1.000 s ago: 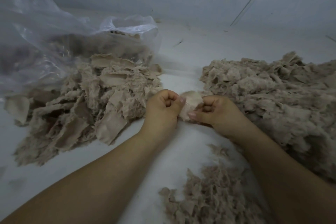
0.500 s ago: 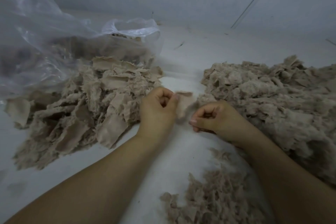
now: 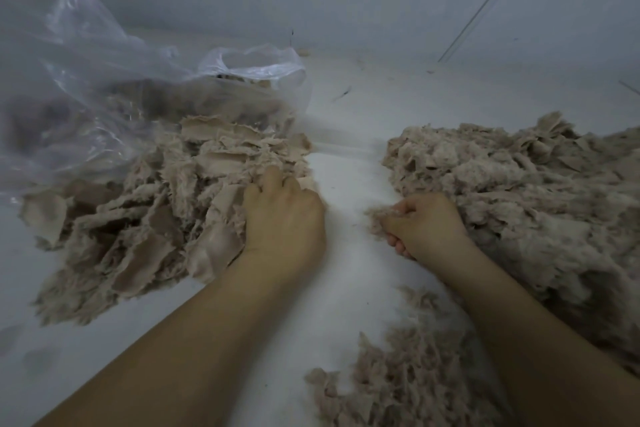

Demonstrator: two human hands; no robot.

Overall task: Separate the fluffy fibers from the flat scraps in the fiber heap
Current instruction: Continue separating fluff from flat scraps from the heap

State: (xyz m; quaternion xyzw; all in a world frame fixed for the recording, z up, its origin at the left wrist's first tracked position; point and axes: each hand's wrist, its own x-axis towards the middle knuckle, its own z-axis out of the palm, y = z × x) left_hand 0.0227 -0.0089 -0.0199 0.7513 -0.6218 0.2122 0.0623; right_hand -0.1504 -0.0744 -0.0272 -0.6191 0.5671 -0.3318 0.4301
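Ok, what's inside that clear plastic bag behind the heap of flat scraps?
Through the plastic bag more brownish scraps show, spilling from its mouth onto the heap of flat scraps. The glare and crumpled film hide how far back they fill it, and anything beneath them.

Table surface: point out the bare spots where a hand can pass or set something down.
Free: the white strip between the flat-scrap heap and the fluffy heap, running back to the wall; also the near-left corner. Crowded: the near right, with loose fibers.

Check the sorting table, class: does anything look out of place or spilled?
Nothing stands out. The flat scraps spill from the clear bag, but as a working heap; fluffy fibers lie apart on the right.
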